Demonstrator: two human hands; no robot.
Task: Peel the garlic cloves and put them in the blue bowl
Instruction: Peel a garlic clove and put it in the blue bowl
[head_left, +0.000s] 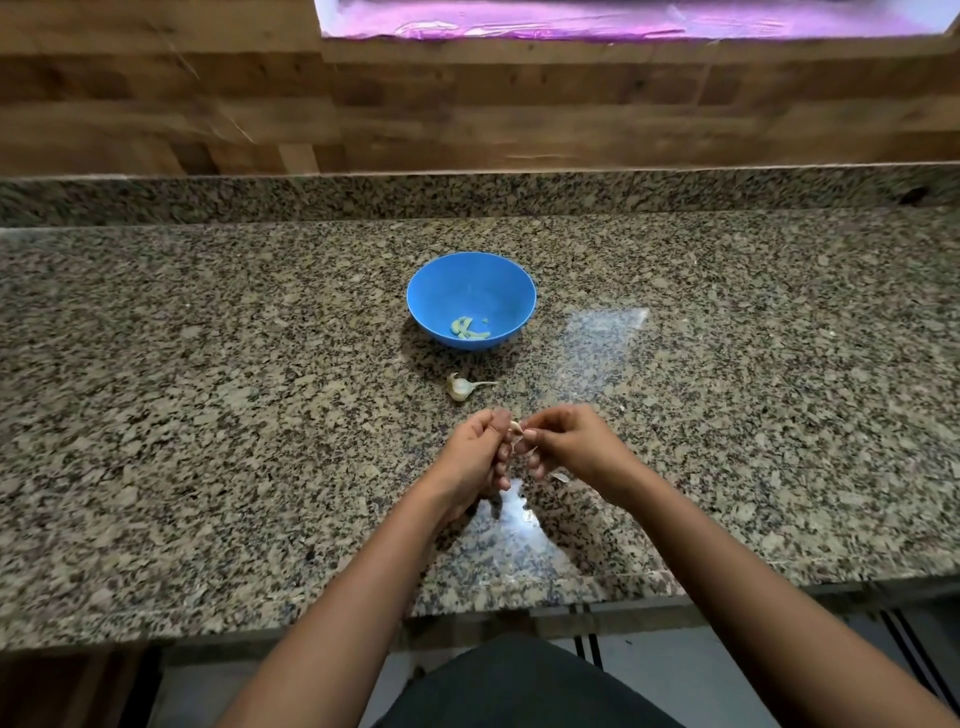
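A blue bowl (470, 275) stands on the granite counter with several peeled garlic cloves (469, 328) at its bottom. Just in front of it lies the remainder of a garlic bulb (460, 387) with its stalk pointing right. Nearer to me, my left hand (475, 460) grips a garlic clove (515, 427) between thumb and fingers. My right hand (569, 441) pinches the papery skin of that same clove from the right side. Both hands hover a little above the counter, and most of the clove is hidden by fingers.
The speckled granite counter (208, 415) runs wide to both sides, with a raised granite lip and a wooden wall behind. A scrap of garlic skin (560, 476) lies under my right hand. The counter's front edge is close to my body.
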